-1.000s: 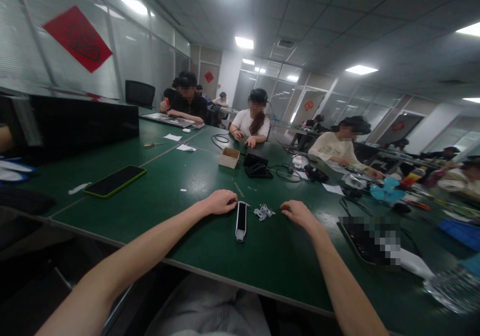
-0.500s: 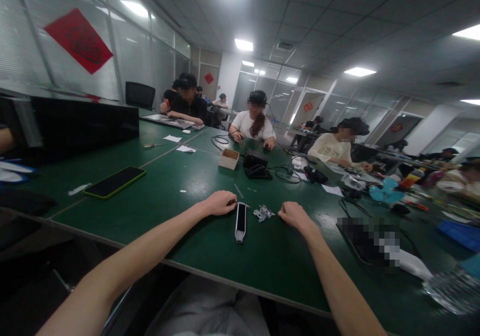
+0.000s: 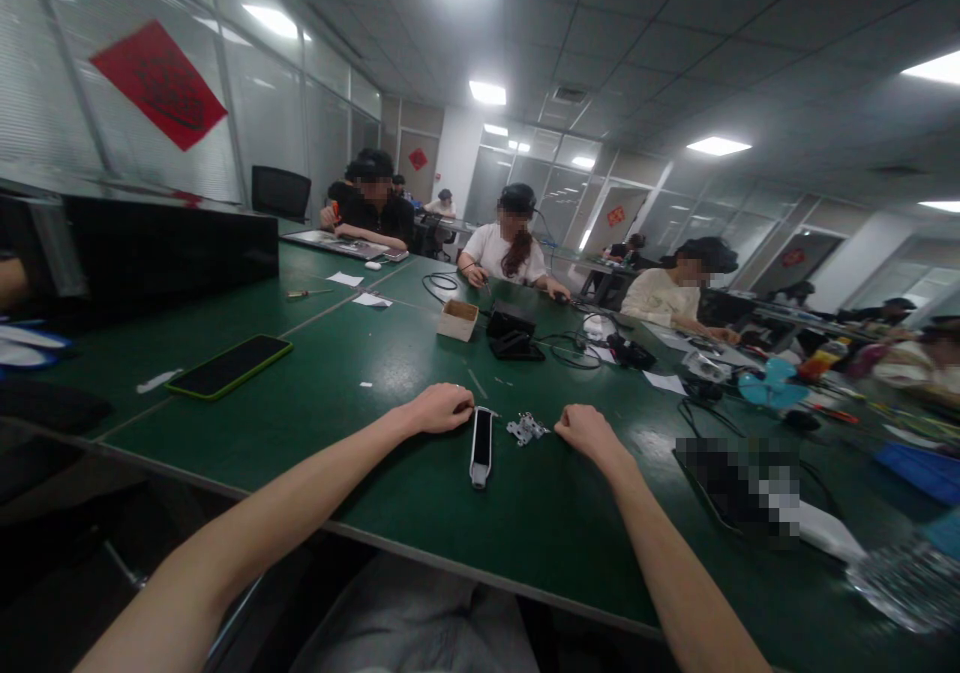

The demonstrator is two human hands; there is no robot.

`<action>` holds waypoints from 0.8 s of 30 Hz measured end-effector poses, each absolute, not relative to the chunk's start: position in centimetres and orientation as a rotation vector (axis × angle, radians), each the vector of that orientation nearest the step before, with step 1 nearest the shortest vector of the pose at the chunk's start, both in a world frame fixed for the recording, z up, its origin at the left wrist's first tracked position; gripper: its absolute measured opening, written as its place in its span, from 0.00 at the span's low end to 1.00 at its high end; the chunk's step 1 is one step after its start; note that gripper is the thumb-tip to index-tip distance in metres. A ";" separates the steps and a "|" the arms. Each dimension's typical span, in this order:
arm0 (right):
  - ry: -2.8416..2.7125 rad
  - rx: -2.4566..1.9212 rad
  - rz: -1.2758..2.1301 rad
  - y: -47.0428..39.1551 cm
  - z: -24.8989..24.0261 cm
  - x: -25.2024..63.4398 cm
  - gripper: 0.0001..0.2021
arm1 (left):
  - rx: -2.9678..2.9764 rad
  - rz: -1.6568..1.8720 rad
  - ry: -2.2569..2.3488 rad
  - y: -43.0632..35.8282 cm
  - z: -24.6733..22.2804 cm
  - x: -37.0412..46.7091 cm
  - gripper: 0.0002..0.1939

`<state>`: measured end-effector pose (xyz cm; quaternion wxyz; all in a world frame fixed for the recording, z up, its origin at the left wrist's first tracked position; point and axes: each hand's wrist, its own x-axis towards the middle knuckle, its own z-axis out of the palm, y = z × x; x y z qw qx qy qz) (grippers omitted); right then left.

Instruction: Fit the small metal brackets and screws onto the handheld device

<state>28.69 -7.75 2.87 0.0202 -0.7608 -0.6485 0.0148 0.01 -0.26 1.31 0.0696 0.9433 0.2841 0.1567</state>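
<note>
I see a slim, elongated device with a white rim and a glossy black face [image 3: 481, 443] lying just below the centre of the frame, its narrow pale end pointing toward the near table edge. Just right of it sits a loose cluster of small silver-grey metal pieces [image 3: 527, 429], overlapping at odd angles. Left of the device, the left hand [image 3: 444, 407] is curled inward, fingertips by its upper end; I can't tell whether they grip it. The right hand [image 3: 589, 430] has its fingers drawn together just right of the cluster, and I can't make out anything in them.

Farther out on the green tabletop [image 3: 420, 493], I have a black-screened phone in a lime-green case [image 3: 231, 365] at left and an open tan box [image 3: 457, 321] above centre.

Against the first frame, the right hand's fingers have closed in from a looser spread. The device and cluster look unmoved. Upper centre, a person in a white top [image 3: 502, 246] has moved one hand rightward.
</note>
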 end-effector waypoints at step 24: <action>-1.855 -2.401 0.188 -6.9 2.0 29.6 0.11 | 2.850 0.480 0.847 -0.2 1.2 0.0 0.10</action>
